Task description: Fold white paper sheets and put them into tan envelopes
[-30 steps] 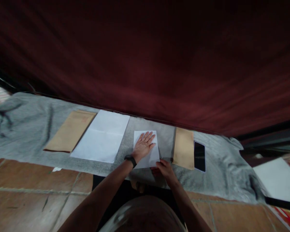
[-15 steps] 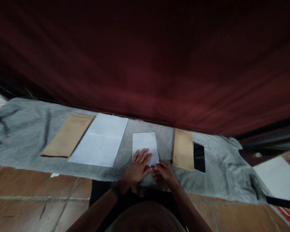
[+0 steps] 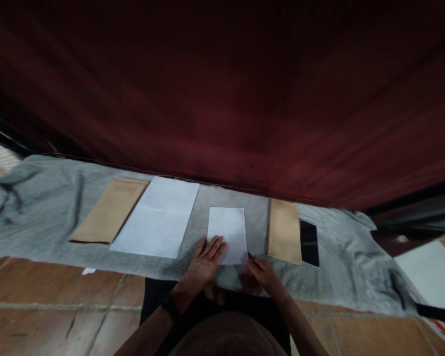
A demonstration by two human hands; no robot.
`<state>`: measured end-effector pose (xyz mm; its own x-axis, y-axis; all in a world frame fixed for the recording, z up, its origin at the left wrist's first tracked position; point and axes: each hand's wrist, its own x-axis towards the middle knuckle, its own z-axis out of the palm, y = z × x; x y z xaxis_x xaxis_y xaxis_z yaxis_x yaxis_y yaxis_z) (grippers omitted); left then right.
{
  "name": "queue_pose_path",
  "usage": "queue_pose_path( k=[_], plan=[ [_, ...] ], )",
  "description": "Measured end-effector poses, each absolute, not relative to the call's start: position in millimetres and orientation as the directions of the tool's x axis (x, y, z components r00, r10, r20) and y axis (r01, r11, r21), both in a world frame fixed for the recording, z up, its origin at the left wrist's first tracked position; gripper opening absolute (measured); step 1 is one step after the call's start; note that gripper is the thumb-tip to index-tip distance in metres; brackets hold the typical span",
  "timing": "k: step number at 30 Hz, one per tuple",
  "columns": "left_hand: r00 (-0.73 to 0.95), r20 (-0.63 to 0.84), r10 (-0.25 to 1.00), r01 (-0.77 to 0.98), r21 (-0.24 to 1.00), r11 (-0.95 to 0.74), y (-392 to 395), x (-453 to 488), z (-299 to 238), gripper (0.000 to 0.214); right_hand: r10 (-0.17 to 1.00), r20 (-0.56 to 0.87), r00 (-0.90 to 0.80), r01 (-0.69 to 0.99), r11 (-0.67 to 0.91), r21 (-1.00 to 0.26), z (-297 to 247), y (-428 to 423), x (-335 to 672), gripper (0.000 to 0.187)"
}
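Note:
A folded white paper [image 3: 228, 232] lies on a grey cloth [image 3: 40, 207] spread over a tiled floor. My left hand [image 3: 204, 263] rests flat at the paper's near left corner, its fingers stretched out over the edge. Fingers of my right hand [image 3: 262, 275] are curled at the paper's near right corner; whether they pinch it is unclear. A black band circles my left wrist.
A larger creased white sheet [image 3: 156, 217] and a brown envelope [image 3: 109, 211] lie to the left. Another brown envelope [image 3: 284, 231] and a dark phone [image 3: 309, 243] lie to the right. A dark red curtain [image 3: 222, 99] hangs behind. A white board [image 3: 433, 274] sits far right.
My left hand has slid from the middle of the folded paper back toward me to its near edge. My right hand stayed at the near right corner.

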<state>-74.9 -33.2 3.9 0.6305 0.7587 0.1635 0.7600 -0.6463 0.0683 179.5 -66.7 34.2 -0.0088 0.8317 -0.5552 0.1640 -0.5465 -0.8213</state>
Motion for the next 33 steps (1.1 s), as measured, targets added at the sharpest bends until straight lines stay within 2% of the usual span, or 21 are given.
queue_pose_path(
  k=[2,4,6,7,9,11,14,17,26,33],
  plan=[
    [0.660,0.152,0.735,0.739,0.047,-0.673,-32,-77,4,0.061,0.882,-0.471,0.025,0.223,-0.464,-0.857,40,-65,188,0.039],
    [0.683,0.137,0.718,0.720,0.045,-0.693,-30,-80,8,0.066,0.948,-0.316,0.029,0.331,-0.307,-0.892,47,-57,189,0.035],
    [0.691,0.117,0.713,0.710,0.073,-0.700,-28,-81,13,0.066,0.995,-0.063,-0.079,0.515,-0.014,-0.857,52,-44,183,0.037],
    [0.691,0.106,0.715,0.709,0.094,-0.699,-27,-82,16,0.064,0.985,0.032,-0.169,0.593,0.127,-0.795,52,-35,178,0.039],
    [0.689,0.084,0.720,0.707,0.138,-0.694,-26,-82,22,0.063,0.928,0.126,-0.351,0.702,0.349,-0.621,47,-16,165,0.043],
    [0.688,0.074,0.722,0.705,0.170,-0.689,-26,-83,25,0.063,0.885,0.143,-0.443,0.770,0.458,-0.445,38,2,154,0.046],
    [0.693,0.083,0.716,0.695,0.190,-0.694,-27,-85,27,0.062,0.887,0.128,-0.445,0.837,0.462,-0.293,23,26,146,0.048],
    [0.689,0.109,0.717,0.694,0.187,-0.695,-28,-86,26,0.060,0.914,0.140,-0.381,0.880,0.405,-0.248,13,44,147,0.050],
    [0.697,0.129,0.706,0.685,0.171,-0.708,-28,-86,19,0.059,0.959,0.192,-0.211,0.936,0.255,-0.245,14,50,142,0.051],
    [0.687,0.126,0.715,0.691,0.189,-0.698,-32,-85,24,0.062,0.943,0.169,-0.286,0.907,0.323,-0.271,10,-12,129,0.054]
  ],
)
